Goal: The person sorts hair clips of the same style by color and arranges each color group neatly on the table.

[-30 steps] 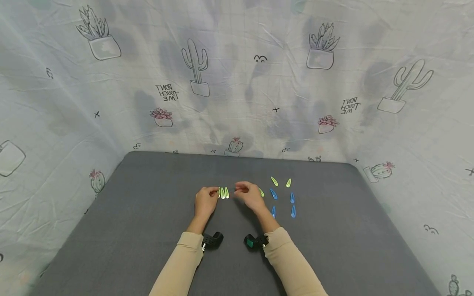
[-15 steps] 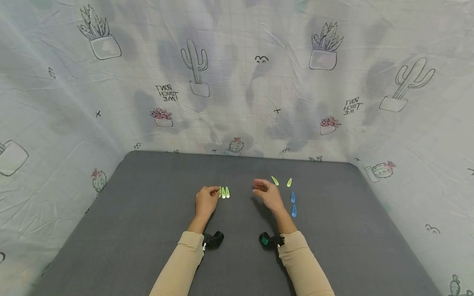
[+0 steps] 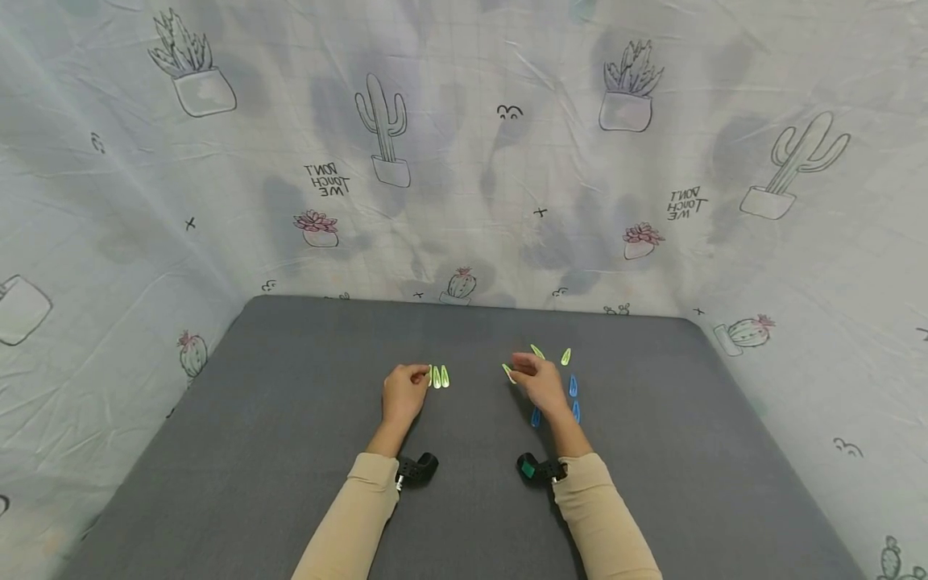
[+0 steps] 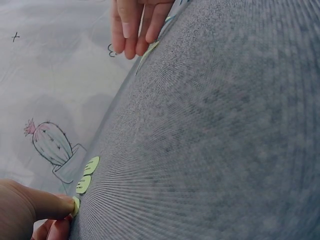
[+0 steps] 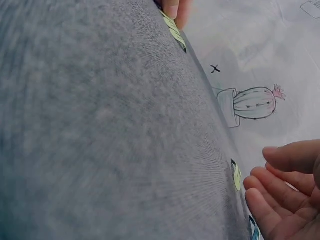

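At the left end of a short row of yellow-green snap hair clips (image 3: 437,377), my left hand (image 3: 403,397) pinches the end clip (image 4: 76,206) between thumb and finger, covering part of it. My right hand (image 3: 544,388) hovers over the scattered clips with thumb and fingers apart and nothing between them. Just beside its thumb lies a single yellow-green clip (image 3: 509,373), also seen in the right wrist view as a green clip (image 5: 236,176) near the fingertips. Another green clip (image 3: 537,351) shows just past the fingers.
Right of my right hand lie a green clip (image 3: 565,356) and two blue clips (image 3: 573,387). A further blue clip (image 3: 536,416) lies by the right wrist. The grey table (image 3: 290,451) ends at a cactus-print cloth (image 3: 464,201) behind.
My right hand has moved right, away from the row, to the scattered clips, where it covers some of them. The left hand has stayed at the row's left end.
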Demonstrator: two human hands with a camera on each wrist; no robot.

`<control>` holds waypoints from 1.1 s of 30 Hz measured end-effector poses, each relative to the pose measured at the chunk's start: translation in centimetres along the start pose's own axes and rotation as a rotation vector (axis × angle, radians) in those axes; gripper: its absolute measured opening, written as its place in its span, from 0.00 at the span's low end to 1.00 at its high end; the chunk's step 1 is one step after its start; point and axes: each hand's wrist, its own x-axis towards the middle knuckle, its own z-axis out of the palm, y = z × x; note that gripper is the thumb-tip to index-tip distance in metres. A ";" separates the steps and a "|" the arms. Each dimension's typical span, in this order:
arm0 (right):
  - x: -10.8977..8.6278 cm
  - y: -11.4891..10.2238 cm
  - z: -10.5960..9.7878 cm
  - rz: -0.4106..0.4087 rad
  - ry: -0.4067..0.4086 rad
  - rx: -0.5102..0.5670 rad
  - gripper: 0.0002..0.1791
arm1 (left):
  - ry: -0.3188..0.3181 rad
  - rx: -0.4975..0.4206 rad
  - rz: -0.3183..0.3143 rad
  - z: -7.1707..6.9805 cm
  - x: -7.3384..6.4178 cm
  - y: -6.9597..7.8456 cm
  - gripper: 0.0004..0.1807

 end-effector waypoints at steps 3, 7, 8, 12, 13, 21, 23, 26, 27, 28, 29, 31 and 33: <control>0.1 0.0 0.1 0.001 0.003 -0.044 0.20 | 0.000 0.005 -0.004 0.1 0.0 -0.1 0.07; 0.2 -0.2 0.3 0.016 0.012 -0.070 0.19 | -0.003 0.011 -0.006 0.2 0.1 -0.1 0.07; 0.3 -0.2 0.3 0.020 0.015 -0.076 0.19 | -0.003 0.011 -0.006 0.2 0.0 -0.1 0.07; 0.7 -0.2 0.6 0.021 0.028 -0.132 0.18 | 0.001 0.011 -0.001 0.1 0.0 -0.1 0.07; 0.8 -0.2 0.7 0.017 0.032 -0.150 0.17 | 0.002 0.012 -0.001 0.1 0.0 -0.1 0.07; 1.3 -0.4 1.5 0.024 0.059 -0.265 0.14 | 0.001 0.013 -0.007 0.2 0.0 -0.2 0.07; 1.3 -0.6 1.6 0.029 0.061 -0.278 0.14 | -0.001 0.013 -0.004 0.2 0.0 -0.2 0.07; 1.4 -0.8 1.7 0.035 0.066 -0.282 0.13 | -0.002 0.011 0.001 0.1 0.1 -0.2 0.07; 1.4 -0.8 1.7 0.037 0.068 -0.284 0.13 | -0.001 0.011 0.002 0.1 0.1 -0.2 0.07; 1.4 -0.8 1.7 0.040 0.070 -0.280 0.13 | -0.002 0.010 0.002 0.1 0.1 -0.2 0.07; 1.3 -0.9 1.7 0.043 0.072 -0.276 0.13 | -0.004 0.011 0.002 0.1 0.2 -0.3 0.07; 1.3 -0.8 1.7 0.051 0.073 -0.259 0.12 | -0.008 0.012 0.003 0.1 0.2 -0.3 0.07; 1.2 -0.8 1.7 0.060 0.074 -0.236 0.13 | -0.011 0.012 0.005 0.0 0.2 -0.3 0.07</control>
